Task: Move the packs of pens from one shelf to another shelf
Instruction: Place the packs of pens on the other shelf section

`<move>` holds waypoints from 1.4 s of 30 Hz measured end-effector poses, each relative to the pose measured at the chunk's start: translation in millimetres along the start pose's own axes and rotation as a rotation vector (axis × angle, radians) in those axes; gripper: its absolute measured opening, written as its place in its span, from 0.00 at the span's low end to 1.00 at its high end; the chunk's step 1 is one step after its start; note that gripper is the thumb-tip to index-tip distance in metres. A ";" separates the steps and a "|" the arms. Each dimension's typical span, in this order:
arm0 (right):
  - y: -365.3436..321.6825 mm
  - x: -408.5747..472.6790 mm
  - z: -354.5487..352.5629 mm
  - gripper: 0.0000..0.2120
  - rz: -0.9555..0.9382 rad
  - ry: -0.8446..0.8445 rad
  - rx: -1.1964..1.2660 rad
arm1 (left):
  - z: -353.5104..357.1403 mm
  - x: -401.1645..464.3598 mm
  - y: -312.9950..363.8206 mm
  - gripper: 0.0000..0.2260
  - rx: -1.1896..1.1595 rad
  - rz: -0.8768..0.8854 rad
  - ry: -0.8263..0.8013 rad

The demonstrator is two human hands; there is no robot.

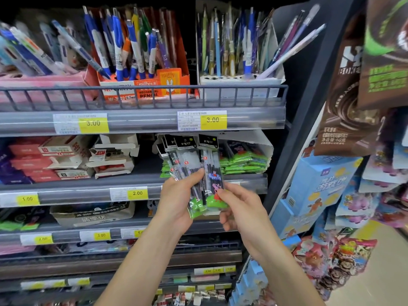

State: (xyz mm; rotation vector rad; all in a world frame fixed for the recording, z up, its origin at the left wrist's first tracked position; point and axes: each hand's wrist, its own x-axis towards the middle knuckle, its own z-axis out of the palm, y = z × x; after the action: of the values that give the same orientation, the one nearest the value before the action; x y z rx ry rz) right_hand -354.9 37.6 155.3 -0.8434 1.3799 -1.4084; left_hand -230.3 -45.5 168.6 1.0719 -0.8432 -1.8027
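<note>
Both hands, left hand [176, 195] gripping fanned pen packs [194, 171], right hand [238, 208] pinching one, mid-transfer; next needs a target shelf, perhaps twelve o'clock.

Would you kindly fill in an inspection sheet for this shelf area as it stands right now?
Surface: grey shop shelves with yellow price tags, several tiers.
Job's things: fanned packs of pens, black headers, held in front of the second shelf; more green-based packs in a white box behind them.
Clutter: orange pencil display and white pen holder on the top shelf; red and white cartons at left.
Grippers: left hand holds the packs from behind, thumb in front; right hand has a pinch grip on the front pack's lower edge.
Cables: nothing seen.
Surroundings: hanging brown snack bags and blue boxes at right.
</note>
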 end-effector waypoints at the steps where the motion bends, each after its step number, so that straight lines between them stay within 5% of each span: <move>1: -1.4 0.3 -0.4 0.07 0.026 -0.004 -0.008 | 0.8 0.8 -0.1 0.16 0.019 0.002 0.021; 8: -8.5 12.8 7.9 0.09 0.111 0.009 0.013 | 3.0 1.7 3.2 0.15 0.013 0.015 0.097; 14: -15.1 18.5 17.6 0.08 0.124 0.083 0.015 | -4.9 3.6 9.8 0.26 -0.007 0.031 0.154; 20: -3.0 1.0 16.2 0.09 0.096 0.056 0.042 | -15.5 2.9 9.7 0.09 -0.004 0.026 0.203; 27: 0.3 -4.5 18.2 0.10 0.078 0.017 0.079 | -20.3 1.9 2.9 0.12 0.114 0.091 0.176; 34: 8.5 0.4 10.7 0.13 -0.120 0.099 0.169 | -30.0 6.5 9.6 0.07 -0.086 0.113 0.184; 42: 16.4 2.0 4.9 0.15 -0.009 0.024 0.136 | -32.7 8.8 8.8 0.07 -0.047 0.069 0.114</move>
State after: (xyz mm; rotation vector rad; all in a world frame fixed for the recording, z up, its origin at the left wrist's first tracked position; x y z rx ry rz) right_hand -348.3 35.7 139.6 -0.7472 1.2838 -1.5061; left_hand -200.2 -61.1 160.0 1.0914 -0.7573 -1.6801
